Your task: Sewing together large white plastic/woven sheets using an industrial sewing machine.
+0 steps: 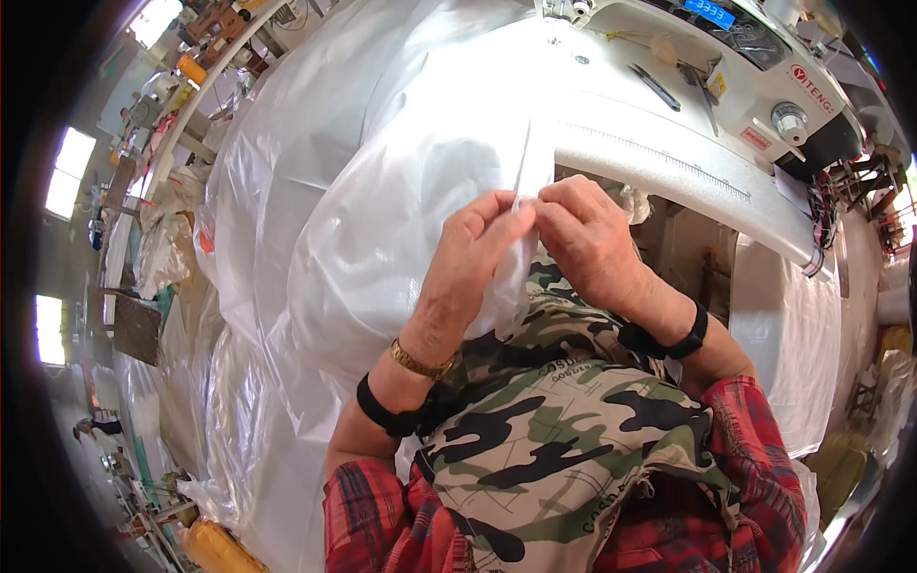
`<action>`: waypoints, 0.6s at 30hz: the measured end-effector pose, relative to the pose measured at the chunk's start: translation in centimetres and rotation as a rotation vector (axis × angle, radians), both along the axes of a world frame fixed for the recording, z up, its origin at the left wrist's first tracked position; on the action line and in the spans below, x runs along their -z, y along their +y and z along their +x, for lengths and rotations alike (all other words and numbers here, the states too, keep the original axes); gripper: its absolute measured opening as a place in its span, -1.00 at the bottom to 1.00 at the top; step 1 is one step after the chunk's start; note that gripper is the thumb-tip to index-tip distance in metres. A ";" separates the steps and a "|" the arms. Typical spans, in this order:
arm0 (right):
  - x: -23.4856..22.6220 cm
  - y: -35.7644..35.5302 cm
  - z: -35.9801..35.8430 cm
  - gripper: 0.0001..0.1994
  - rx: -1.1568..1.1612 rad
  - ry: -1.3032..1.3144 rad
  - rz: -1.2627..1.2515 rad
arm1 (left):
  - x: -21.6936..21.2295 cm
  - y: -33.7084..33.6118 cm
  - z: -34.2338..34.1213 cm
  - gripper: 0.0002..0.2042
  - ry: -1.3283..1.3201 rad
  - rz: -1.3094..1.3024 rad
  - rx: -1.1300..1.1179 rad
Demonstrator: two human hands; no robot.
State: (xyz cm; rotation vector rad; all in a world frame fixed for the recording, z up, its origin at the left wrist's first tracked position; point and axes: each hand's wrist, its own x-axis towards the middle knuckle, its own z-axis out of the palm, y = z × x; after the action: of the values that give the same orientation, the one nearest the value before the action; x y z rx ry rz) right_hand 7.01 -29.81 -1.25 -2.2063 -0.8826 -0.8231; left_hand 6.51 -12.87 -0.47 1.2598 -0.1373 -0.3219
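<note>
A large sheet of shiny white plastic-like fabric [373,220] spreads over the sewing table and hangs down on the left. Its right edge runs between my two hands. My left hand [468,248] pinches that edge between thumb and fingers. Right against it, my right hand [587,234] is closed on the same edge, with its fingertips curled over. Beyond my hands stands a white sewing machine [745,105], the fabric reaching under its head at the top. A pair of dark thread snips or tweezers [655,88] lies on the machine's bed.
A ruler scale [659,158] runs along the table's front edge. Folded white sheets [778,334] stand at the right, below the table. Clear plastic [229,430] is heaped at the lower left, near a yellow roll [224,546]. A cluttered bench [201,91] stands at the far left.
</note>
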 end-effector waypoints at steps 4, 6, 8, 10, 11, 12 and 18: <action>-0.6 -0.8 -0.1 -0.71 -0.048 -0.040 -0.210 | 1.2 -0.5 2.1 -0.86 0.010 0.076 -0.060; -0.7 -2.2 0.8 -0.71 -0.301 0.011 -0.164 | 1.4 -0.4 2.2 -0.85 0.022 -0.003 -0.098; -0.2 -3.2 0.9 -0.74 -0.203 0.366 0.164 | 0.4 0.7 2.5 -0.86 -0.200 0.292 -0.133; 1.2 -1.5 2.9 -0.72 0.019 0.673 0.851 | -1.7 1.9 3.3 -0.88 -0.505 0.627 -0.276; 1.6 -1.1 3.8 -0.61 0.202 0.656 0.665 | -3.0 2.2 3.8 -0.88 -0.631 0.683 -0.309; 2.1 -0.2 4.6 -0.62 0.220 0.708 0.520 | -4.3 2.4 4.2 -0.88 -0.645 0.795 -0.351; 6.2 11.3 8.9 -0.80 -0.257 0.749 0.189 | -8.2 1.2 6.3 -0.93 -1.294 1.197 0.055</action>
State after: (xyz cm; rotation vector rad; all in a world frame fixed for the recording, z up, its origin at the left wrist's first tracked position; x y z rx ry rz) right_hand 15.86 -18.47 -7.49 -1.9412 -0.6479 0.0625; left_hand 12.78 -11.71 7.75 2.4934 -1.2186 0.5267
